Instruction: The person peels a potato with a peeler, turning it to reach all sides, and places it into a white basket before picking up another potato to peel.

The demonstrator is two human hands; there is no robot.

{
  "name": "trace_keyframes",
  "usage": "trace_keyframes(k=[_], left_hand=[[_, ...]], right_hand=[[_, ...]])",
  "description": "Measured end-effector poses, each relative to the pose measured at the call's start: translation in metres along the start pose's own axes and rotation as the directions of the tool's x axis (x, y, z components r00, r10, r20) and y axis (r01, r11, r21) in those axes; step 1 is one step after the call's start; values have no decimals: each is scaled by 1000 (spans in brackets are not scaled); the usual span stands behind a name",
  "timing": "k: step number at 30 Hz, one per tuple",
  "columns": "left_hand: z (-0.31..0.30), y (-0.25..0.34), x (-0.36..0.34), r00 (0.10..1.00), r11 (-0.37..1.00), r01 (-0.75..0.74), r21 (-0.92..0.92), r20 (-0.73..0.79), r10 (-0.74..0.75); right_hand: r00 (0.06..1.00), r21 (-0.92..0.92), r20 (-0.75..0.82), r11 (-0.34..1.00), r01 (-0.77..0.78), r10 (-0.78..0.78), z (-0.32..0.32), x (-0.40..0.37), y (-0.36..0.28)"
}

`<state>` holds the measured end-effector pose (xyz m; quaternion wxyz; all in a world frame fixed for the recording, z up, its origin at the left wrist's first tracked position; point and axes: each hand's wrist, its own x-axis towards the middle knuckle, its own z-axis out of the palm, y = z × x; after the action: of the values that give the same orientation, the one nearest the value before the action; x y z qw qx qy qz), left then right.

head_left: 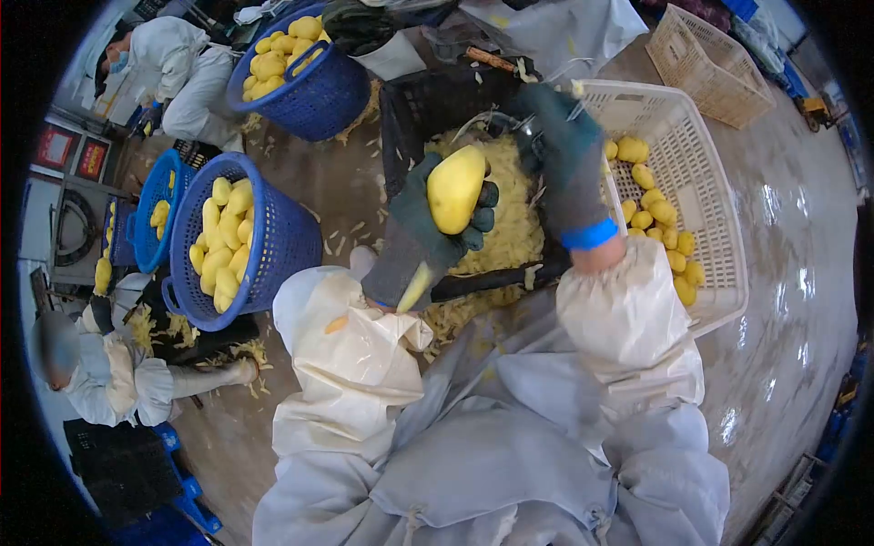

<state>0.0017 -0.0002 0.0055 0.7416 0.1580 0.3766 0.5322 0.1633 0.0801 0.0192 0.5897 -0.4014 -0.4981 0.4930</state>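
Note:
My left hand [448, 207], in a dark green and grey glove, is closed around a smooth yellow potato [455, 189] above the black bin. A strip of peel [414, 288] clings to that glove's cuff. My right hand [557, 136], gloved alike with a blue band at the wrist, is raised over the bin's right side and blurred. Its fingers are curled around what looks like a metal peeler [526, 129], partly hidden. Below both hands, the black bin [407, 100] holds a heap of pale yellow peelings [499, 218].
A white crate [728, 227] with yellow potatoes stands on the right, a beige crate [710, 64] behind it. Blue baskets [296, 246] of potatoes stand left. Two people in pale workwear [173, 55] are at the left. Peelings litter the wet floor [783, 300].

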Motion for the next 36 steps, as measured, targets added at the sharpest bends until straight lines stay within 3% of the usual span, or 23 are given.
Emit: trace_keyframes(k=[1,2,3,4,6,7,9,12,13,14,15,16,17,18,19,20,22,24,25,27,30,32,36], left_hand=[[-6,2,2,984,975,133,-178,143,-108],[-10,4,5,935,903,282,-324,302,-184],[-4,7,2,930,929,218,-301,353,-104],[2,8,1,930,927,213,-308,355,-96],[15,9,-3,994,909,105,-404,16,-107],[12,6,-2,993,910,111,-400,14,-115],[-2,-5,0,975,944,-26,-329,201,97],[-20,-15,1,794,923,-263,-282,480,373],[-16,-13,3,873,928,-372,-10,336,353],[-15,-8,2,872,928,-372,-11,337,354],[-11,-1,-1,940,991,-115,-74,315,133],[0,8,-6,946,979,151,-139,309,-102],[16,8,-9,989,983,119,-143,104,-104],[15,8,-5,989,982,115,-147,109,-99],[9,6,-2,991,977,116,-182,91,-101],[4,5,0,991,970,121,-208,71,-109],[-7,6,2,976,955,190,-227,154,-157],[-7,12,1,920,918,300,-260,335,-205],[-3,13,1,919,921,296,-252,339,-202],[7,8,-2,972,936,148,-319,221,-78],[-8,1,6,956,947,168,-274,281,-89],[-4,5,2,924,915,260,-307,354,-144],[22,6,-8,997,975,72,-210,54,-62]], right_hand=[[987,92,-160,996,11,4,3,16,-5],[985,312,-138,948,-61,109,-11,14,-15],[993,239,-102,971,-26,51,-13,12,-22],[998,161,-58,987,8,2,-14,10,-28],[999,107,37,994,26,-30,-5,-9,-34],[990,61,130,997,54,-62,3,-19,-37],[988,41,152,999,-10,3,20,-35,-40],[984,45,176,998,-37,29,25,-37,-33],[996,80,88,997,-1,-7,17,-24,-25],[999,111,-2,993,41,-41,6,-8,-15],[980,32,-161,992,125,-119,-7,16,8],[979,27,-163,991,129,-123,-8,12,-4],[992,81,-108,994,77,-68,-10,7,-17],[999,128,-41,992,18,-13,-11,3,-27],[977,-175,85,962,209,-197,0,-5,-28],[992,-9,49,994,-113,113,9,-15,-30],[944,-335,214,889,312,-251,-4,-4,-1],[980,32,-191,997,64,-56,-4,18,2],[969,323,-77,925,-199,235,-15,19,-7],[979,278,4,940,-197,204,-6,3,-25],[987,149,80,977,-153,142,3,-3,-18],[967,171,-245,985,-28,70,-6,21,11],[990,-2,137,1000,-20,20,2,-9,-32]])
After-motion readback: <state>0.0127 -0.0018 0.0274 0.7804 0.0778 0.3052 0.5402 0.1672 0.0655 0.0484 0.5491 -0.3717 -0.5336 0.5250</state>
